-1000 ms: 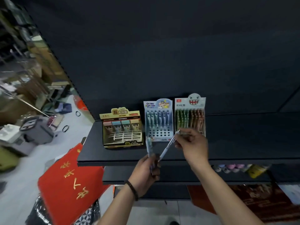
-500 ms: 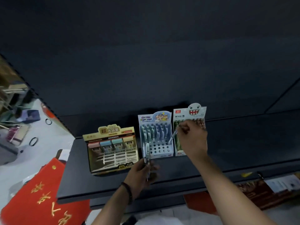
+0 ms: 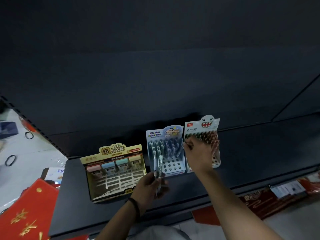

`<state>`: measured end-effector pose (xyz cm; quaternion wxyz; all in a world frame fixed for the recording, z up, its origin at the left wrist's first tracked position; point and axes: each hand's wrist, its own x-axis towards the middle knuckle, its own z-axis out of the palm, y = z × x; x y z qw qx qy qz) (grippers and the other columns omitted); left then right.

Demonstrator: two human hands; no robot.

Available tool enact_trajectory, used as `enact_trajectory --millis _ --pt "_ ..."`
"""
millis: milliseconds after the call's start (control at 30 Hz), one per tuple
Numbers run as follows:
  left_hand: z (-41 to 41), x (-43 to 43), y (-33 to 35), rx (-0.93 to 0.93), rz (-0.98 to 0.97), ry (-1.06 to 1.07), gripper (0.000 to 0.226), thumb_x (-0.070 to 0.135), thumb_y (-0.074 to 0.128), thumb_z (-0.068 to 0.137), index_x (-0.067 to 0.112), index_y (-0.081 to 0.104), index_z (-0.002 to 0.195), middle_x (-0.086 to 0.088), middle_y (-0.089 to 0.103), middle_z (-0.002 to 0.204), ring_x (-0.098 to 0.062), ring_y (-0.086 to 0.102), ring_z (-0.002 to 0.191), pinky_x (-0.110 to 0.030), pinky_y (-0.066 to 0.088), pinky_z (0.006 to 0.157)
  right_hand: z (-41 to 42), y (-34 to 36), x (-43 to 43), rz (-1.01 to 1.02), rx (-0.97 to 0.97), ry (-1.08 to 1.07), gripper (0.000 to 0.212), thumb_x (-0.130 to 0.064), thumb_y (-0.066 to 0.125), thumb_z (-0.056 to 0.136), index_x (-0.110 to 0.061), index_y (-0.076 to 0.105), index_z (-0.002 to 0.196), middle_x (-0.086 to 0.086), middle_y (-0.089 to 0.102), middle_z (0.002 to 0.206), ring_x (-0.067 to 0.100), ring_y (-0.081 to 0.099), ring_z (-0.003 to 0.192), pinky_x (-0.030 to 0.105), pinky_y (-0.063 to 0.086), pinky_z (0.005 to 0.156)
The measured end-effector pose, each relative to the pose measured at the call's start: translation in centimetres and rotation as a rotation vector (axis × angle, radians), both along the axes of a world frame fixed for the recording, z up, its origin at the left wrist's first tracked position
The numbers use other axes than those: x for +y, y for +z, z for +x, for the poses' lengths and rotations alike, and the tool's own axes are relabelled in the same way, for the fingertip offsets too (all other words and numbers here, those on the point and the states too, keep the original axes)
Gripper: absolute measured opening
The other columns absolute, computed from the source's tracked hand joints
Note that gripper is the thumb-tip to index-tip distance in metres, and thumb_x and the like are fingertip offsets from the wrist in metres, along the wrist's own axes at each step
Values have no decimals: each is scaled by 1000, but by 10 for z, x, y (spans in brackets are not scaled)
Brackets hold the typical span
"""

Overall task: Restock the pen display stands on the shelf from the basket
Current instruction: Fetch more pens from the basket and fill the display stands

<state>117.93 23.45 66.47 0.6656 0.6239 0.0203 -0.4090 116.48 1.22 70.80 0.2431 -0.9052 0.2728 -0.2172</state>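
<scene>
The right hand (image 3: 199,153) has risen from beside the left hand (image 3: 149,187) to the blue stand (image 3: 171,168) on the shelf (image 3: 259,161), pinching a pen (image 3: 187,144), apparently ready to seat it. Below, the left hand grips spare pens (image 3: 158,163) upright.

blue pen stand (image 3: 165,135) header "CRAYON SHINCHAN"; white monster pen stand (image 3: 202,126) "MP 9283"; yellow box (image 3: 112,150) "超大容量", "1-10", "2B"

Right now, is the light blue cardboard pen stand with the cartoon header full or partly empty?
Partly empty: the stand has pens in its back rows, open holes in front.
</scene>
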Motion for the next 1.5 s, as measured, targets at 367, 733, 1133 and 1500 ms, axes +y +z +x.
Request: enact_trajectory --millis 367,733,1133,1500 --pt "6 -9 -4 -34 -8 16 15 5 55 104 2 64 116 -15 78 104 -32 76 98 -47 59 88 11 -10 4 -49 328 125 17 -22 60 104 -20 70 89 0 69 77 15 67 66 39 65 64" --pt "3 -17 6 -98 -23 25 15 7 57 104 3 68 113 -17 77 105 -33 75 103 -53 57 97 -28 0 36 488 64 305 10 -33 72 99 -29 80 97 -16 75 83 0 70 79 18 56 72" --pt "4 -19 3 -187 -58 10 15 4 64 99 -11 65 101 -14 70 83 -25 66 77 -42 58 79 -24 2 41 751 10 266 21 -31 77 96 -18 73 80 -3 65 68 8 60 63 25 49 64" --pt "6 -12 -5 -103 -13 131 19 4 64 100 7 74 115 -15 70 93 -26 63 80 -42 52 81 -12 3 36 445 -221 190 34 -13 74 97 -27 68 128 -5 71 69 10 70 62 26 60 63"
